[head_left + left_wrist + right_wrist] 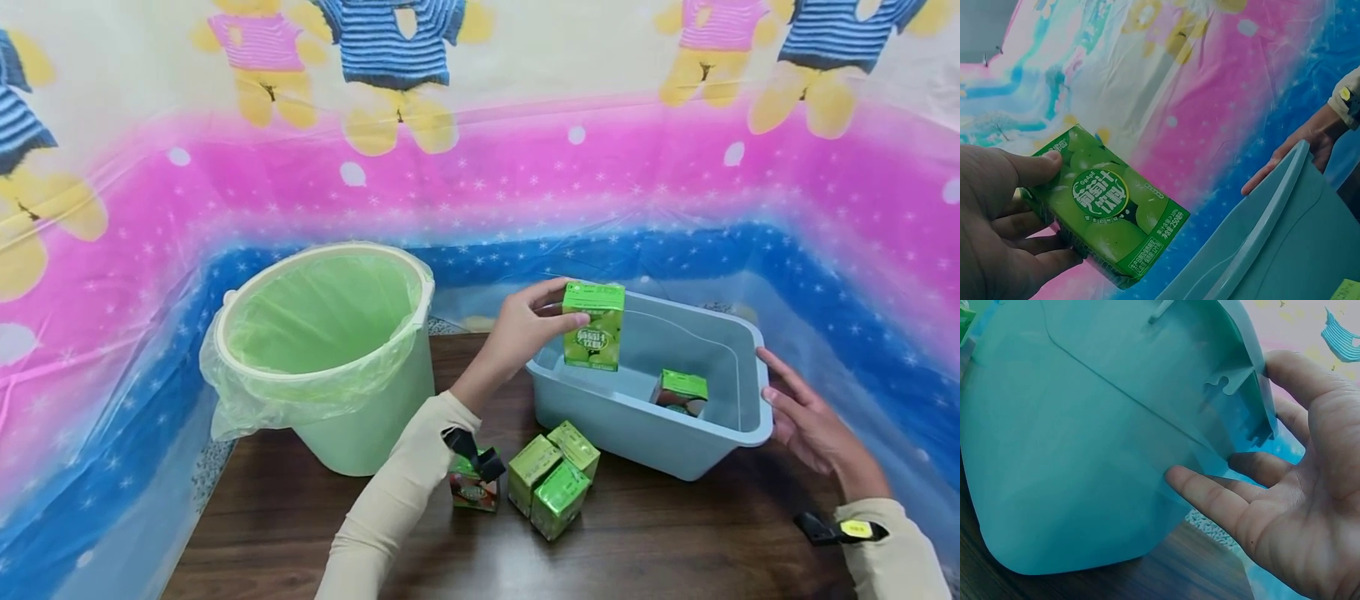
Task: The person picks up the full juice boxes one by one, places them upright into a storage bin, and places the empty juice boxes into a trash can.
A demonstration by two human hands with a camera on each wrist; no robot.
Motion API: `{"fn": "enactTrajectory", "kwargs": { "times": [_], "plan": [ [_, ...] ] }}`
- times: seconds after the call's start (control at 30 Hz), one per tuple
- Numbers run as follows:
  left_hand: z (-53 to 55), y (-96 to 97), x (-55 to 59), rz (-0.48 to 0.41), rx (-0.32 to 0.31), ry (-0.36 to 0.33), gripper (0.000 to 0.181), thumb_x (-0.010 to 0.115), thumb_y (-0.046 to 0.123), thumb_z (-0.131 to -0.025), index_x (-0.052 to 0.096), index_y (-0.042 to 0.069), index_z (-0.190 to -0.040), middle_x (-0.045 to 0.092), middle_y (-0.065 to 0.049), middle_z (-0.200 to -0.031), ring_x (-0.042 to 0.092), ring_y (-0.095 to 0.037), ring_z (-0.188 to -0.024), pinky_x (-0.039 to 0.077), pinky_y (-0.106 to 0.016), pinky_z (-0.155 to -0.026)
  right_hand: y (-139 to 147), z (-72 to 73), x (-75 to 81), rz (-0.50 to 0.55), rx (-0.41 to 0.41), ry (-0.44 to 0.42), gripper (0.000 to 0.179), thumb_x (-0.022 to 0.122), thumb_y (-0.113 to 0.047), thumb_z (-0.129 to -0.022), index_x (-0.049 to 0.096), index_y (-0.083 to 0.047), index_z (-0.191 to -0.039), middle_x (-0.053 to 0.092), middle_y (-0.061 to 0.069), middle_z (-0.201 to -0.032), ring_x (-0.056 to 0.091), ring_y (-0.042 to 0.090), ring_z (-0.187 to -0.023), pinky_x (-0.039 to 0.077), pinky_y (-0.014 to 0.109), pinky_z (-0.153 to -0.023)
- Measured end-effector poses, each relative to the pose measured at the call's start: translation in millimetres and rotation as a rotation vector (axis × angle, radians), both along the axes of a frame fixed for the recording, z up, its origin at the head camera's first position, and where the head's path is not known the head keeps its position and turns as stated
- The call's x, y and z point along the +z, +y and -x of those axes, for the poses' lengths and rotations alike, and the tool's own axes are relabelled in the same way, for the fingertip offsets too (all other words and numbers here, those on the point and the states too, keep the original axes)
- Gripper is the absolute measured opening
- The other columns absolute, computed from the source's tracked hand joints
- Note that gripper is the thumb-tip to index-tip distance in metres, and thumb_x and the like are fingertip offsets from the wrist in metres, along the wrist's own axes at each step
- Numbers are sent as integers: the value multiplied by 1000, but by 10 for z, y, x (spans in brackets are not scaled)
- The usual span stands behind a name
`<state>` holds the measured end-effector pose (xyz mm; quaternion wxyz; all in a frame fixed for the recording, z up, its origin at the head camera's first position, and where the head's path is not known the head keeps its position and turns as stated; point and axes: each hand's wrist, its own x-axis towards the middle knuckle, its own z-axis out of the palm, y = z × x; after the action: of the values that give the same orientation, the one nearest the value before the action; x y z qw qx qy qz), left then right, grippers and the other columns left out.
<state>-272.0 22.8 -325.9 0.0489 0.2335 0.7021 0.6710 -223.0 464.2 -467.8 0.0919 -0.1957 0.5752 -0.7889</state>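
Observation:
My left hand (528, 329) pinches a green grape-juice carton (592, 337) between thumb and fingers, above the left part of a blue-grey plastic basin (645, 421). The carton's printed front and the thumb across its edge show in the left wrist view. Inside the basin lies another carton (682, 385) with a green top. At the basin's right end my right hand (813, 425) touches the rim and outer wall with fairly straight fingers, as the right wrist view also shows. Three green cartons (553, 475) stand together on the table in front of the basin.
A light green bucket (367, 433) with a clear plastic liner stands at the left. Partly behind the left wrist strap is a carton with a dark red front (474, 493). Patterned sheeting (480, 183) surrounds the dark wooden table (652, 542).

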Motion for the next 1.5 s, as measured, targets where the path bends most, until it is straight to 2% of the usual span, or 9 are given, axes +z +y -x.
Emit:
{"fn": "enactTrajectory", "kwargs": {
  "times": [0.23,0.43,0.53,0.63,0.73,0.93,1.07,1.27,1.5],
  "plan": [
    [248,229,14,9,-12,-43,56,82,22,-88,62,16,-140,69,3,-125,65,-12,-116,57,-30,-92,-7,-13,5,-2,6,-11,65,28,4,-108,14,-26,-165,54,1,-136,66,21,-115,61,42,-82],
    [488,419,50,5,-14,-88,55,82,21,-89,62,14,-139,70,3,-123,67,-12,-109,57,-31,-90,-21,6,43,46,15,-17,65,28,4,-108,14,-25,-165,55,3,-133,67,21,-114,61,41,-83],
    [609,498,14,-15,-26,-134,52,82,20,-89,64,14,-138,70,1,-123,69,-14,-104,56,-37,-94,-23,1,45,54,13,-25,65,28,5,-108,16,-25,-165,56,4,-131,67,21,-113,60,41,-84],
    [714,556,-36,-13,-44,-174,53,82,19,-89,63,14,-138,67,-2,-129,67,-15,-108,53,-43,-101,-25,-6,49,45,7,-29,65,29,5,-108,17,-26,-164,56,3,-130,67,21,-113,60,40,-84],
    [804,597,-88,7,-65,-204,57,82,19,-89,61,15,-142,63,-3,-135,65,-15,-114,50,-43,-104,-26,-10,47,33,3,-32,65,29,5,-108,17,-26,-164,54,3,-130,67,21,-112,60,40,-84],
    [984,661,-178,32,-164,-222,59,78,14,-92,55,11,-146,62,-5,-133,63,-15,-117,51,-34,-103,-19,-9,41,36,14,-31,66,28,4,-108,15,-26,-165,54,2,-133,67,22,-114,60,40,-84],
    [1102,695,-255,12,-254,-276,54,73,5,-94,55,6,-144,63,-9,-129,63,-19,-117,51,-33,-103,-7,1,37,46,31,-31,66,26,4,-108,12,-26,-165,55,1,-138,66,23,-117,60,41,-85],
    [1189,757,-410,-6,-302,-404,52,69,-2,-95,54,2,-144,64,-10,-121,63,-22,-112,49,-38,-105,15,-1,32,54,44,-32,66,26,5,-108,12,-27,-165,54,2,-138,65,24,-118,60,42,-86],
    [1202,880,-567,16,-307,-409,55,66,-3,-96,49,3,-148,60,-9,-120,61,-23,-115,49,-39,-104,17,2,15,21,31,-42,66,27,3,-109,12,-28,-165,53,-1,-140,65,23,-118,60,42,-85]
  ]
}}
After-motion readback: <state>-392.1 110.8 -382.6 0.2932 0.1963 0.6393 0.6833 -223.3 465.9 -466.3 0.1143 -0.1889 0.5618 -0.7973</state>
